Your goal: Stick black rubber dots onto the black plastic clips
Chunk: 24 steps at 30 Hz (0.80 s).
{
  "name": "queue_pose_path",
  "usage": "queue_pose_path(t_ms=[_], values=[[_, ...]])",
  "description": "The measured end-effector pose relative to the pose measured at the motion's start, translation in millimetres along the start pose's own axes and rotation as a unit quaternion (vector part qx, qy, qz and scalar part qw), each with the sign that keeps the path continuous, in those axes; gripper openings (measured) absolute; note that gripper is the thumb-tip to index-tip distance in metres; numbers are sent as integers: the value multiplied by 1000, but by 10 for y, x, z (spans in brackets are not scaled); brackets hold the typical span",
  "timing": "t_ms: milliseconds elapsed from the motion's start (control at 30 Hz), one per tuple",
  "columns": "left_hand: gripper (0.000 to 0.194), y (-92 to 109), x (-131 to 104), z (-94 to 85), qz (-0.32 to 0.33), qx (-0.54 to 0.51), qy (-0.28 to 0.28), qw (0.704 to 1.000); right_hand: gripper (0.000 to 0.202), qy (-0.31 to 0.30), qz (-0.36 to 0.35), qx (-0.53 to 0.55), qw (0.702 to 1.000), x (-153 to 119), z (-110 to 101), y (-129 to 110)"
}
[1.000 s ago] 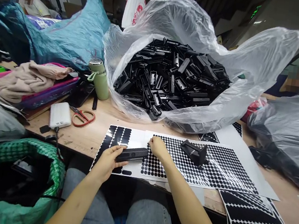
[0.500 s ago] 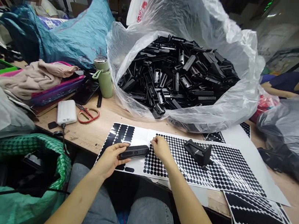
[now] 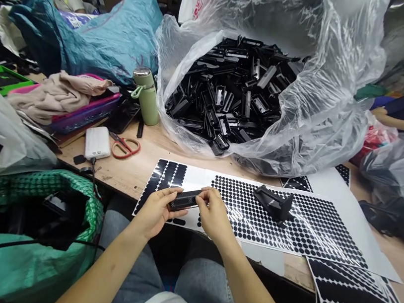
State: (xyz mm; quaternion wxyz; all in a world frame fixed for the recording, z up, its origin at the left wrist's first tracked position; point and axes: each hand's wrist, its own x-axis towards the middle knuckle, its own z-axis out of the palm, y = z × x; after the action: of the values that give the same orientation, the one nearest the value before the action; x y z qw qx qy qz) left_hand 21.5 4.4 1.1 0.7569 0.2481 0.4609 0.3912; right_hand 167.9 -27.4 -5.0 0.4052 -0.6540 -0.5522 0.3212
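A black oblong plastic part (image 3: 184,200) is held above the front edge of the table. My left hand (image 3: 155,210) grips its left end between thumb and fingers. At its right end, my right hand (image 3: 213,213) has thumb and fingertips pressed together against the part; whether a small sticker is between them cannot be made out. Beneath and to the right lies a white sheet of round black stickers (image 3: 304,226), with a black bracket-like piece (image 3: 272,205) resting on it. Left of that is a sheet with black oblong stickers (image 3: 166,175).
Behind the sheets, a large clear plastic bag (image 3: 321,133) holds many black parts. Red scissors (image 3: 126,148), a white power bank (image 3: 98,142) and a green bottle (image 3: 147,97) stand or lie at left. A green sack (image 3: 77,259) is lower left. Other people sit in the background.
My right hand has moved from the round-sticker sheet to the right end of the black part. The view has shifted slightly, and the clear bag's right side has folded inward over its contents.
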Motion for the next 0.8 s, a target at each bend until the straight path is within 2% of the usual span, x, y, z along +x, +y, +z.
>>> queue_pose_path(t_ms=[233, 367, 400, 500, 633, 800], values=[[13, -23, -3, -11, 6, 4, 1, 1000, 13, -5, -17, -18, 1000, 27, 35, 24], [12, -77, 116, -56, 43, -8, 26, 999, 2, 59, -13, -62, 996, -49, 146, 109], [11, -98, 163, -71, 57, -16, 36, 998, 6, 69, -6, -84, 994, -105, 193, 131], [11, -181, 302, -109, 71, -36, 36, 996, 11, 31, 17, -170, 985, -319, 358, 172], [13, -298, 404, -137, 62, -27, 24, 997, 3, 5, 52, -249, 967, -511, 555, 172], [15, -335, 409, -174, 70, -29, 3, 997, 15, -1, 53, -219, 974, -537, 608, 185]])
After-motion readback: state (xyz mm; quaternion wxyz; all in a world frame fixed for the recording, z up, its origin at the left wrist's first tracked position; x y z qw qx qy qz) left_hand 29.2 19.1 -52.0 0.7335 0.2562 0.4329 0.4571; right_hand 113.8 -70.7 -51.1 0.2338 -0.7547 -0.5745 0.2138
